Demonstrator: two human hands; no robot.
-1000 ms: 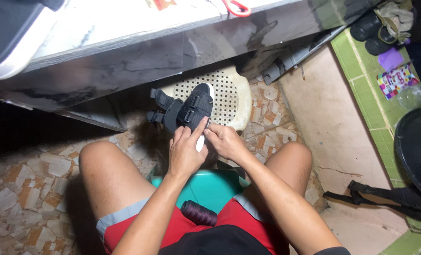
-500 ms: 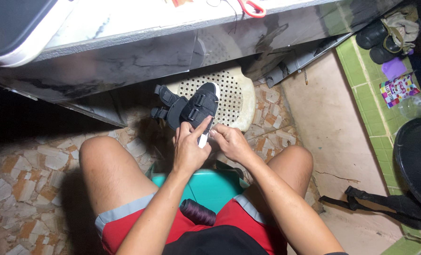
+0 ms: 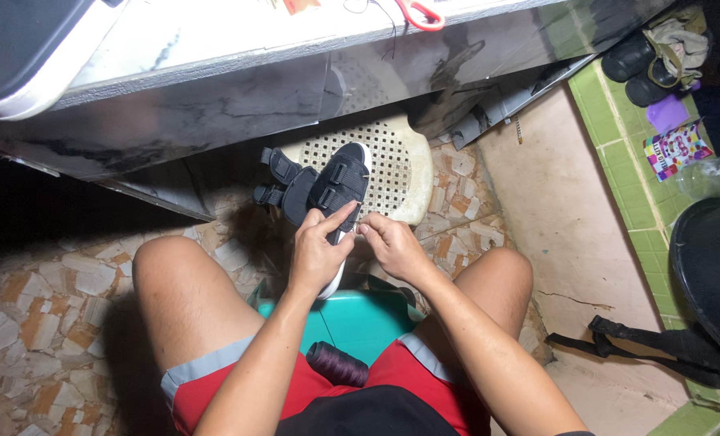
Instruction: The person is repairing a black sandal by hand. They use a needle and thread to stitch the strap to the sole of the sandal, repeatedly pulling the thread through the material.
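Observation:
A black strappy sandal (image 3: 327, 187) with a white sole is held out in front of my knees, toe pointing away. My left hand (image 3: 318, 252) grips its heel end, index finger stretched along the sole's edge. My right hand (image 3: 390, 246) sits just beside it, fingertips pinched together at the sole's side; what they pinch is too small to make out. A dark maroon spool of thread (image 3: 337, 364) lies in my lap on red shorts. I sit on a teal plastic stool (image 3: 360, 316).
A cream perforated plastic stool (image 3: 396, 169) stands on the tiled floor ahead, under a dark marbled table edge (image 3: 214, 97). Red-handled scissors (image 3: 420, 14) lie on the tabletop. Black shoes (image 3: 630, 69) and a black strap (image 3: 659, 343) lie to the right.
The sandal and both hands have stayed in place, with small finger shifts; my left index finger now lies stretched along the sole. The view has drifted slightly.

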